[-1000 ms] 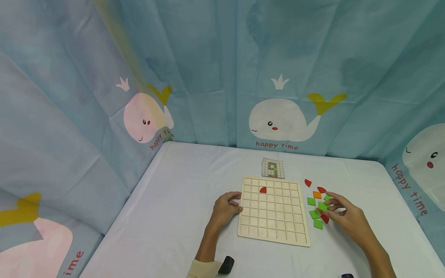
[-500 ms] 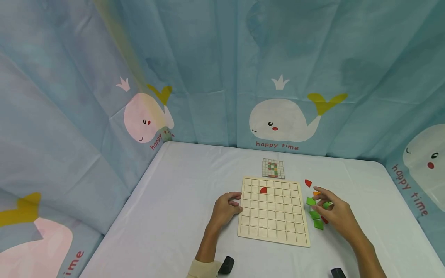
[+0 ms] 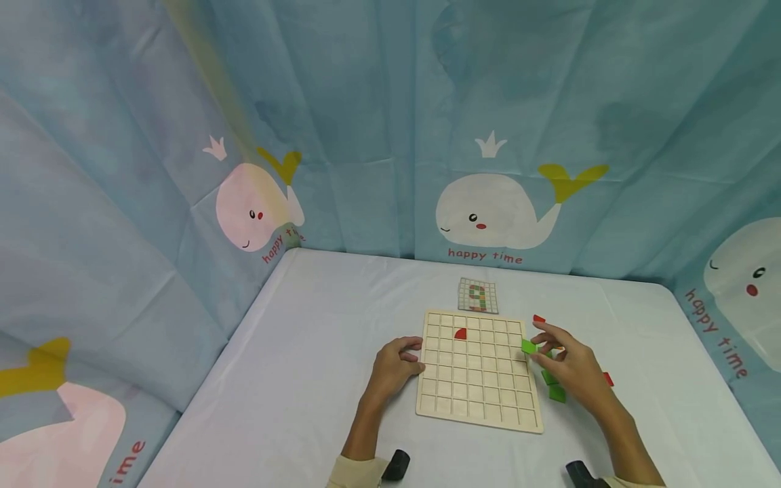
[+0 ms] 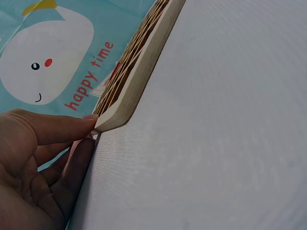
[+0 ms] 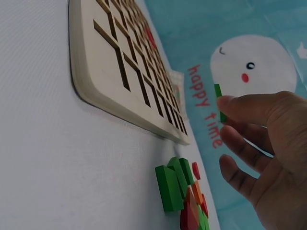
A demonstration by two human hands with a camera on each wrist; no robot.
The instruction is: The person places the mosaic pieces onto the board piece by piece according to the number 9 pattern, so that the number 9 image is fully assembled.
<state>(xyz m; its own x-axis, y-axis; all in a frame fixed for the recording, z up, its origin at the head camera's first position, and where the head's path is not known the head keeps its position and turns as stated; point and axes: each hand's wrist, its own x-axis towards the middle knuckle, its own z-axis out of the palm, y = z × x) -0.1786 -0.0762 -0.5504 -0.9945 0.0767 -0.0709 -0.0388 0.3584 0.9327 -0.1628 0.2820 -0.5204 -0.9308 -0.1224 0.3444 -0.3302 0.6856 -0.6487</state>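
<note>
A wooden grid board (image 3: 478, 379) lies on the white table with one red quarter-circle piece (image 3: 460, 333) in an upper cell. My left hand (image 3: 395, 366) holds the board's left edge, fingers bent; in the left wrist view the thumb (image 4: 72, 128) sits right at the corner. Between thumb and fingertips, my right hand (image 3: 570, 362) pinches a green square tile (image 3: 529, 347) over the board's right edge. The right wrist view shows that tile (image 5: 220, 103) edge-on, raised above the board. Below the hand lie green tiles (image 5: 169, 189) and red pieces (image 5: 189, 213), partly hidden in the head view.
Behind the board lies a small pattern card (image 3: 478, 296) with a coloured figure on a grid. One red piece (image 3: 539, 318) lies near the board's upper right corner. A blue whale-print curtain (image 3: 366, 135) hangs around the table (image 3: 305, 379).
My right hand has moved left from the loose pieces to the board's right edge, carrying a green tile. The left hand and the board stay in place.
</note>
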